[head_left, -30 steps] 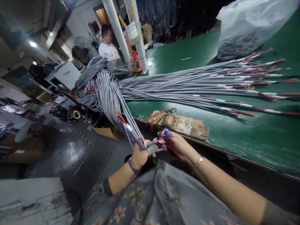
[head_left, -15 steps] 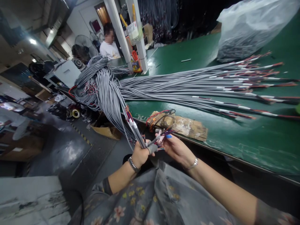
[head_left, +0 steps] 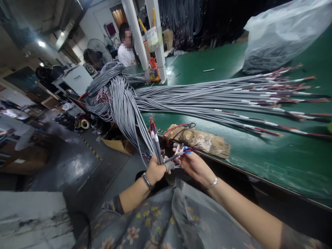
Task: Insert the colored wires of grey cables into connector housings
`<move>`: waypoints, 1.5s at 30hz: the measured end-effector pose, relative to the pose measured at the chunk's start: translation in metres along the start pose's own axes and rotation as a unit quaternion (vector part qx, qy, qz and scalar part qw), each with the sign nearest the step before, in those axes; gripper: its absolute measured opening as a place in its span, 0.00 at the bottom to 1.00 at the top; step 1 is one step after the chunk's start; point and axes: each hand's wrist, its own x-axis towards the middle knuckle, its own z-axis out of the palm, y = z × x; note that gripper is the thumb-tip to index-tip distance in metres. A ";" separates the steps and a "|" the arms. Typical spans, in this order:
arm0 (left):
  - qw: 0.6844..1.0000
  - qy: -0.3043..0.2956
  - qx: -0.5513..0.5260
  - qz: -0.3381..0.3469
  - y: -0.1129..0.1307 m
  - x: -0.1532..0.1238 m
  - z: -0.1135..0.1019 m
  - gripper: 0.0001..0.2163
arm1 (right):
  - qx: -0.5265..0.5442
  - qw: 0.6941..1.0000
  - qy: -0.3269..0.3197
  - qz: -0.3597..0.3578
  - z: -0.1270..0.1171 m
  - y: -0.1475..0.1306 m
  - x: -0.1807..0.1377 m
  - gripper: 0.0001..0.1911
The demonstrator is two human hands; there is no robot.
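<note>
My left hand [head_left: 156,170] is closed around several grey cables [head_left: 157,149], whose white-banded ends and bare coloured wires point up and away from me. Its thumb wears a grey cover. Close by on the right, my right hand [head_left: 194,166] pinches the end of one cable [head_left: 173,157] that crosses over from the left hand. Dark and coloured wires [head_left: 193,148] fan out past its fingertips, and something blue shows at the finger. A large bundle of grey cables [head_left: 124,107] hangs over the bench edge just beyond my left hand.
Many grey cables [head_left: 197,97] lie stretched across the green bench [head_left: 280,159]. A worn wooden block [head_left: 210,141] with wires sits at its near edge. A plastic bag [head_left: 277,38] stands at back right. A person [head_left: 126,48] is beyond the white posts [head_left: 157,41]. A cardboard box [head_left: 118,143] lies below.
The cable ends in my left hand have swung more upright and to the right. The cable end at my right hand now points further right, with its wires more spread.
</note>
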 end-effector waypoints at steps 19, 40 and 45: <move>0.999 -0.010 0.012 0.035 -0.005 -0.001 -0.003 0.15 | -0.022 0.999 -0.016 0.026 -0.003 0.001 -0.003 0.15; 0.983 -0.076 0.092 0.138 -0.004 -0.004 -0.015 0.17 | -0.140 0.989 -0.030 0.038 0.005 0.015 -0.025 0.16; 0.981 -0.129 0.102 0.106 -0.008 0.000 -0.018 0.20 | -0.180 0.982 -0.050 0.040 0.010 0.014 -0.022 0.18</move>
